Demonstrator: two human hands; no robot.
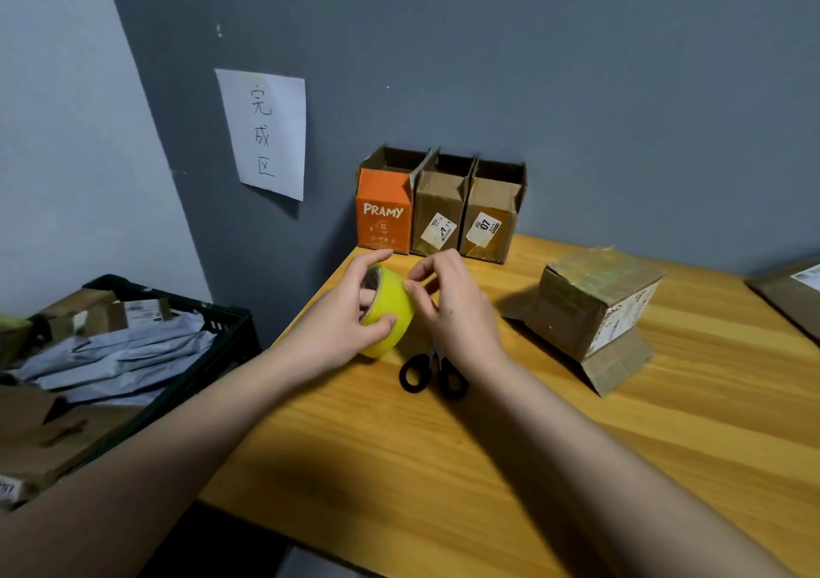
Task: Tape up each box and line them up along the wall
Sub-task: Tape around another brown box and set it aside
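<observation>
My left hand (344, 311) grips a yellow roll of tape (390, 311) above the wooden table (488, 466), with fingers through its core. My right hand (448, 306) pinches at the roll's outer surface with thumb and forefinger. Three boxes stand in a row against the grey wall, tops open: an orange box (384, 213) marked PRAMY, a brown box (439, 218) and another brown box (492, 218). To the right a brown cardboard box (590, 306) lies on the table, its upper face covered in tape and its flaps spread out below.
Black-handled scissors (432, 375) lie on the table just under my right wrist. A dark crate (222, 324) with grey mailers and cardboard stands left of the table. A paper sign (266, 133) hangs on the wall. Another flat box (794, 293) shows at the right edge.
</observation>
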